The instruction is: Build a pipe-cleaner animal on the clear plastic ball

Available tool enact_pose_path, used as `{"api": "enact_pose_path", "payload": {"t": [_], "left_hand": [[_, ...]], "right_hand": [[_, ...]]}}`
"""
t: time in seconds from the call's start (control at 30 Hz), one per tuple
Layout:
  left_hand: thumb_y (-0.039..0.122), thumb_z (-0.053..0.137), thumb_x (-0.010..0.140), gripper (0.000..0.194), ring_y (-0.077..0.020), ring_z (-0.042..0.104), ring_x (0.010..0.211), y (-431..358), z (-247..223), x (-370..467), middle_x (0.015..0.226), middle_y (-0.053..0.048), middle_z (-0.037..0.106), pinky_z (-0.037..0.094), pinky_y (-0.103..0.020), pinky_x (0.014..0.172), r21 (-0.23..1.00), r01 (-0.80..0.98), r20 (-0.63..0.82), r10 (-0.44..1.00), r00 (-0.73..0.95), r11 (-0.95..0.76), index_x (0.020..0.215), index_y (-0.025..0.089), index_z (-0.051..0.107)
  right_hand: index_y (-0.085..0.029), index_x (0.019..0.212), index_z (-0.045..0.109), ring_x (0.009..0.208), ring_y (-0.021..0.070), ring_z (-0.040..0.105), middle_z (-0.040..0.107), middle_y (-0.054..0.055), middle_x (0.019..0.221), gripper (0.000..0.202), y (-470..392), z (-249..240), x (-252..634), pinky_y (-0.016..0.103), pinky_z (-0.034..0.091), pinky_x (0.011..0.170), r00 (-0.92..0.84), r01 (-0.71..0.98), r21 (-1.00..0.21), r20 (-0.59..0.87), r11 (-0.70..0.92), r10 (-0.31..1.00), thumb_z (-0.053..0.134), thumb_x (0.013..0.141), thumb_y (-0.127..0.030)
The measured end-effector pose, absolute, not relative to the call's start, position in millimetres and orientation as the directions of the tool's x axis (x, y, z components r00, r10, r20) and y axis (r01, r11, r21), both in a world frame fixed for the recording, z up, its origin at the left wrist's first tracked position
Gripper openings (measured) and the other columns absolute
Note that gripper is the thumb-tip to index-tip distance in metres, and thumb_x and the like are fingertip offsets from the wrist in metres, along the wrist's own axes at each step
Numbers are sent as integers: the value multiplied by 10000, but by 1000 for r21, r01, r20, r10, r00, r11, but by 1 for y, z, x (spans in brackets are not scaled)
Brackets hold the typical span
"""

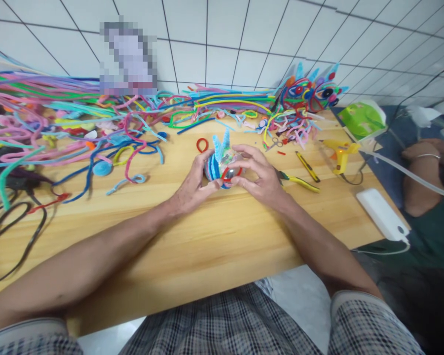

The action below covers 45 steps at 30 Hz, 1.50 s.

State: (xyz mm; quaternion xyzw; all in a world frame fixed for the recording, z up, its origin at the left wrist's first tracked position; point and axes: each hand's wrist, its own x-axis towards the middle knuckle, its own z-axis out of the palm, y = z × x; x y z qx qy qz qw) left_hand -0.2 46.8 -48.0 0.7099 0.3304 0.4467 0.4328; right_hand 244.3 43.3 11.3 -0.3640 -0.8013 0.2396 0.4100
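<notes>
Above the middle of the table, both hands hold a small round figure wound with blue pipe cleaner, with two light blue spikes on top and a clear, shiny part at its right. My left hand closes around its left side, thumb at the lower front. With thumb and fingers, my right hand holds a red pipe cleaner ring against the figure's front. Whether the ring is fixed to the figure, I cannot tell. A separate red loop lies on the wood just beyond my left hand.
Pliers, a utility knife and a yellow glue gun lie to the right, near a white box with a cable. Pipe cleaners heap along the wall, beside colourful figures. Another person's arm is at far right.
</notes>
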Motion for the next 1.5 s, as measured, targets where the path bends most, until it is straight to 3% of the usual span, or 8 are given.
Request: {"api": "enact_pose_path", "payload": {"t": [0.87,1.1,1.5], "left_hand": [[592,790,949,850,-409,463,1565,47,-44,-1,1683,-173,477,412,-665,1300,933,59,305,867,394,-355,1623,278,377],[587,773,963,869,-405,430,1597,49,-47,-3,1701,-172,444,327,-672,1352,921,56,328,847,419,-385,1651,279,340],[565,795,965,827,-376,538,1503,49,-48,-4,1658,-146,507,391,-649,1321,929,17,330,849,411,-370,1640,309,392]], "right_hand": [[-384,1170,827,1392,322,662,713,45,1498,222,44,11,245,610,515,1225,-390,383,-677,498,628,774,823,959,-451],[-363,1220,802,1399,314,662,711,62,1491,238,45,9,245,594,541,1203,-417,402,-593,560,698,716,808,983,-386],[-365,1257,781,1385,313,673,709,64,1486,266,46,6,246,582,563,1177,-428,407,-558,583,723,690,801,992,-360]]}}
